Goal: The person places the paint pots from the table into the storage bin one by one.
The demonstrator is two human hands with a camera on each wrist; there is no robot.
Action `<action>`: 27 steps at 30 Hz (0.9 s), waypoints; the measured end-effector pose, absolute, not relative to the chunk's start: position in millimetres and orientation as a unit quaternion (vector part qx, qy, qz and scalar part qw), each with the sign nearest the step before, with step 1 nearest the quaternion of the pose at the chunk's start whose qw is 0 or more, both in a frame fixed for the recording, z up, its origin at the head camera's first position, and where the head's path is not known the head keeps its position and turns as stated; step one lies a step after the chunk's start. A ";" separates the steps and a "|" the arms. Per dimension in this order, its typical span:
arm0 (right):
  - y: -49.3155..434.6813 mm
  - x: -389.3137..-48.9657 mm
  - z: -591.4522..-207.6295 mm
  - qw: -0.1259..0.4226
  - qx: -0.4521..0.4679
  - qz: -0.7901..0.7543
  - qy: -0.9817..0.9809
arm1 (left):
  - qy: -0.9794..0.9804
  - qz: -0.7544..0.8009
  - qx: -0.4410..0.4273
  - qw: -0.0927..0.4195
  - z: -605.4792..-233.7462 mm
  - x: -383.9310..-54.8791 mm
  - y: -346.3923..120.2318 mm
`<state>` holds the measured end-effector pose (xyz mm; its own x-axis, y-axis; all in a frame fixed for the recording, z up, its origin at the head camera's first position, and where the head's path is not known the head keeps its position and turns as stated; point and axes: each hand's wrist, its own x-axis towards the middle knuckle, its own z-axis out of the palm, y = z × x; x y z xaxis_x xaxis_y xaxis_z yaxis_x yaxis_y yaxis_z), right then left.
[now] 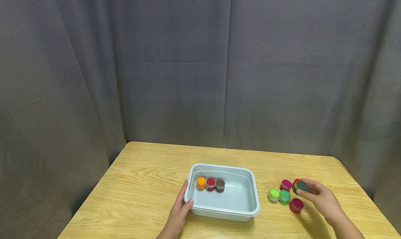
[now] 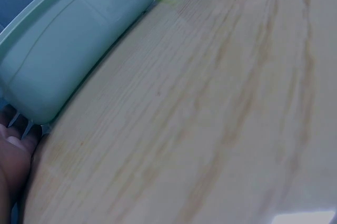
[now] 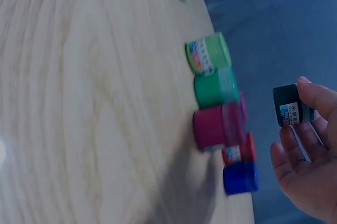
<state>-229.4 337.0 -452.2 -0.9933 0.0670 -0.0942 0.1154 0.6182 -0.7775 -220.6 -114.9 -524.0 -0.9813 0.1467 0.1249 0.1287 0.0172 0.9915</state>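
My right hand pinches a small dark green paint jar between thumb and fingers, raised over the other jars at the right. Its label faces the right wrist camera. At the left side of a pale blue plastic tub, my left hand holds the rim and wall, thumb at the near corner. Inside the tub, an orange jar, a red jar and a brown jar stand in a row along the far left.
On the wooden table right of the tub stand a lime jar, a green jar, a magenta jar, a crimson jar, a red jar and a blue jar. Grey curtains surround the table.
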 end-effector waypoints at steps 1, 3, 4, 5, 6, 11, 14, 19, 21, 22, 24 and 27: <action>334.1 -229.7 -450.6 0.025 0.047 -0.434 0.899 | 0.713 0.695 0.097 0.006 -524.0 -220.6 -114.8; 328.4 -230.6 -447.8 0.023 0.040 -0.437 0.898 | 0.712 0.695 0.097 0.005 -524.2 -220.6 -114.8; 325.6 -231.1 -446.8 0.023 0.037 -0.439 0.897 | 0.712 0.695 0.098 0.005 -524.2 -220.6 -114.8; 322.7 -231.6 -445.4 0.024 0.035 -0.441 0.897 | 0.713 0.694 0.098 0.004 -524.2 -220.6 -114.8; 319.6 -231.7 -443.7 0.026 0.032 -0.445 0.895 | 0.713 0.694 0.099 0.004 -524.2 -220.6 -114.8; 304.2 -233.8 -436.7 0.033 0.022 -0.462 0.886 | 0.713 0.694 0.103 0.006 -524.0 -220.6 -114.9; 294.4 -236.3 -434.5 0.035 0.017 -0.471 0.881 | 0.712 0.695 0.102 0.007 -524.2 -220.4 -115.1; 273.4 -241.4 -431.7 0.035 0.013 -0.481 0.876 | 0.713 0.694 0.099 0.006 -524.2 -220.1 -115.1; 264.1 -243.6 -430.7 0.036 0.010 -0.489 0.871 | 0.714 0.693 0.099 0.004 -524.2 -220.1 -115.0; 259.5 -244.9 -430.4 0.036 0.009 -0.492 0.870 | 0.715 0.692 0.098 0.003 -524.3 -220.0 -115.0; 249.5 -247.2 -429.7 0.035 0.014 -0.499 0.866 | 0.716 0.691 0.098 0.001 -524.4 -220.0 -115.0; 234.4 -250.2 -428.5 0.033 0.017 -0.513 0.858 | 0.717 0.690 0.099 0.000 -524.6 -220.1 -115.2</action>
